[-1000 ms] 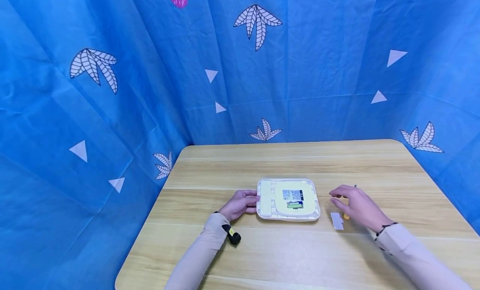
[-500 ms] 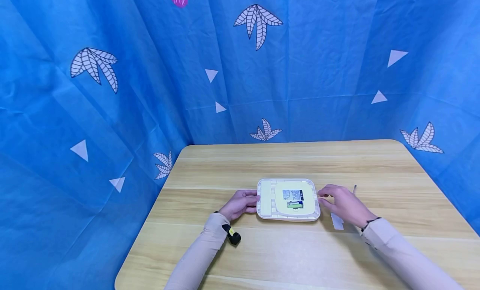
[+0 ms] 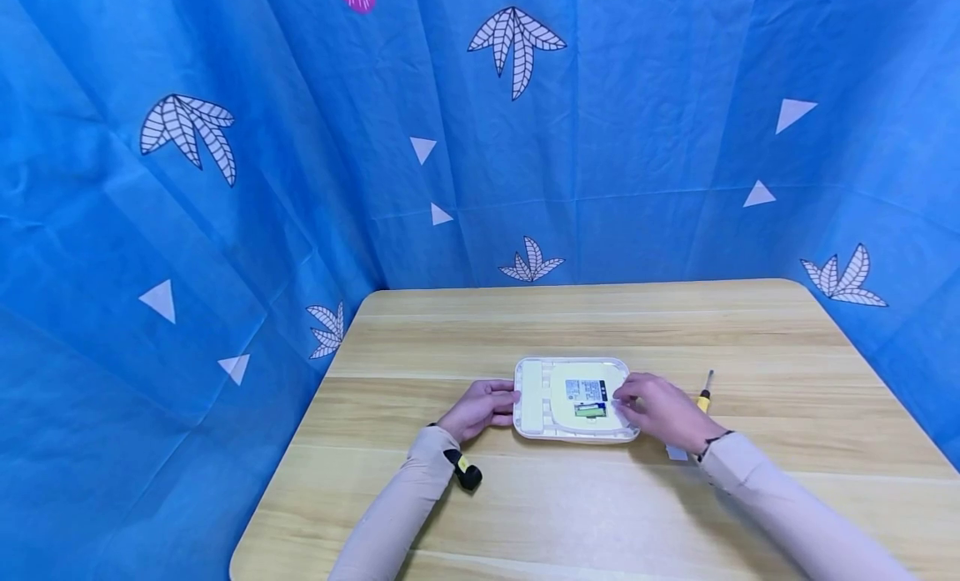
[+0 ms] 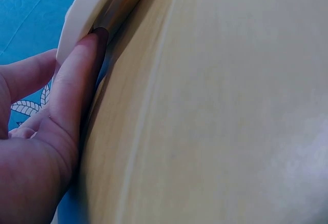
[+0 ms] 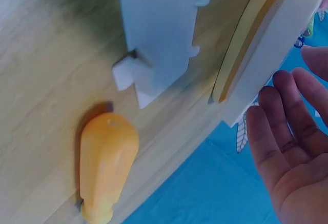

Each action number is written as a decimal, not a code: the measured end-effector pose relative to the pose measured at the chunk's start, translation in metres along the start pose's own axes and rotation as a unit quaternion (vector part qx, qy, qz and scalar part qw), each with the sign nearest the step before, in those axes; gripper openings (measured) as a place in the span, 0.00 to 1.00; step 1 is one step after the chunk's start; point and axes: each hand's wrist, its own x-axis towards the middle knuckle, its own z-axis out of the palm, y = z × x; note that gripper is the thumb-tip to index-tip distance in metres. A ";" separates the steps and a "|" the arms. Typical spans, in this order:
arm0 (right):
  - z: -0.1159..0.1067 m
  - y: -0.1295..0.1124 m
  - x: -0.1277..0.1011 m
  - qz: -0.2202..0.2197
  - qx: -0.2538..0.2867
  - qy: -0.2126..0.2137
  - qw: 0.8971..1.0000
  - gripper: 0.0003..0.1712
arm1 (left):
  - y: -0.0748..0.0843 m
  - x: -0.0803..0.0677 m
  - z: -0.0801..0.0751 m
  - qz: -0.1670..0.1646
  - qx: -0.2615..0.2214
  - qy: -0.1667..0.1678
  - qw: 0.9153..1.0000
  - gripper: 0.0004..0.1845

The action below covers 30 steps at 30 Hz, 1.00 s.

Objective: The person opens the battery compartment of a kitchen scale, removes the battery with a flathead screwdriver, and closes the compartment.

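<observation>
A white rounded plastic device (image 3: 534, 398) lies flat with its labelled underside up. A green battery (image 3: 591, 412) shows in its small open compartment. My left hand (image 3: 480, 410) grips the device's left edge; in the left wrist view a finger is tucked beneath the rim (image 4: 84, 8). My right hand (image 3: 660, 410) reaches over the right side, thumb and fingertips just beside the compartment. In the right wrist view its other fingers (image 5: 271, 137) are loosely bent beside the device's edge. I cannot tell whether the thumb and forefinger pinch anything.
To the right lies a screwdriver (image 3: 703, 402) with a yellow-orange handle. A white battery cover (image 5: 159, 34) with small tabs lies between it and the device, partly hidden by the right hand in the head view. A blue patterned curtain (image 3: 645, 147) hangs behind the wooden table (image 3: 585, 514).
My right hand has moved left from above the screwdriver and cover to the device's right side, uncovering the screwdriver. The left hand and the device have stayed in place.
</observation>
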 end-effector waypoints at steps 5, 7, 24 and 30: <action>0.003 -0.002 0.004 -0.016 0.001 -0.003 1.000 0.07 | -0.001 0.000 -0.001 0.002 -0.003 -0.001 1.000 0.26; 0.005 -0.002 0.005 -0.020 0.002 -0.005 1.000 0.07 | -0.001 0.001 -0.001 0.002 -0.004 -0.002 1.000 0.26; 0.005 -0.011 0.010 -0.017 0.001 -0.017 1.000 0.06 | 0.000 -0.002 0.000 0.003 -0.004 -0.002 1.000 0.26; 0.006 -0.012 0.011 -0.015 0.006 -0.020 1.000 0.07 | 0.000 -0.002 0.000 0.001 -0.004 0.002 1.000 0.26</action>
